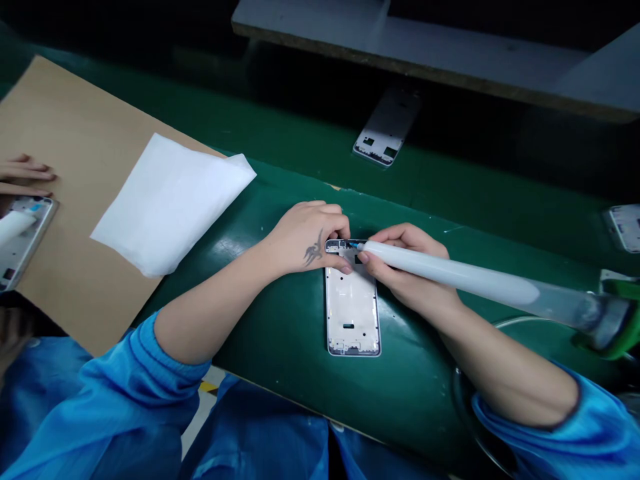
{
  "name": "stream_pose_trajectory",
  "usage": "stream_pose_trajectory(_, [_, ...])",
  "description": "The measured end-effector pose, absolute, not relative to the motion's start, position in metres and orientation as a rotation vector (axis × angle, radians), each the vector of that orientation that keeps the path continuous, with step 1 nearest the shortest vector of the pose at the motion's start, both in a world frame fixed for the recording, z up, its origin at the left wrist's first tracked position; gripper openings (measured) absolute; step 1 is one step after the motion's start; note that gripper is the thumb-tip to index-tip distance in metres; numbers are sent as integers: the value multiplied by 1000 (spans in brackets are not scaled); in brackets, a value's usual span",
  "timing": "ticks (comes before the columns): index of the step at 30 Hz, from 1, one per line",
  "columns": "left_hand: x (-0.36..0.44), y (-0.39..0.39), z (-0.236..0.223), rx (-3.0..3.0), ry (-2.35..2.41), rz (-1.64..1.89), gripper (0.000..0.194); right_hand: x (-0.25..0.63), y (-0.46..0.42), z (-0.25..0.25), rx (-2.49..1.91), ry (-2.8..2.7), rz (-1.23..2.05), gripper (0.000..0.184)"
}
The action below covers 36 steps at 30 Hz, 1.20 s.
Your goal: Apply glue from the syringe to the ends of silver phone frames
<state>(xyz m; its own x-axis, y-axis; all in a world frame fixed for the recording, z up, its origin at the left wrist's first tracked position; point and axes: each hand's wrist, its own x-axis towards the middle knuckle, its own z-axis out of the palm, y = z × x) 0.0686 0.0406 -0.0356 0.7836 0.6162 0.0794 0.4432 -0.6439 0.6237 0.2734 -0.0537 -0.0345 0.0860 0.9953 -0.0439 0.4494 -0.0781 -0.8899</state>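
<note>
A white phone frame (352,307) lies flat on the green belt (280,347) in front of me. My left hand (310,237) pinches its top left corner, fingers curled on the edge. My right hand (405,263) grips a long white glue syringe (460,275) like a pen. The syringe's blue tip touches the top edge of the frame. Its far end carries a green cap (613,320) with a thin hose.
A white sheet (170,200) lies on a brown cardboard pad (75,167) at the left. Another person's hand (25,175) rests there by a second phone frame (23,237). More frames lie further up the belt (387,127) and at the right edge (625,227).
</note>
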Motion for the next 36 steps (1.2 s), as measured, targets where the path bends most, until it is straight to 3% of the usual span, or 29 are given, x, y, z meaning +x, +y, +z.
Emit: stream_pose_trajectory(36, [67, 42, -39, 2368, 782, 398, 51, 271, -49, -26, -1636, -1541, 949, 23])
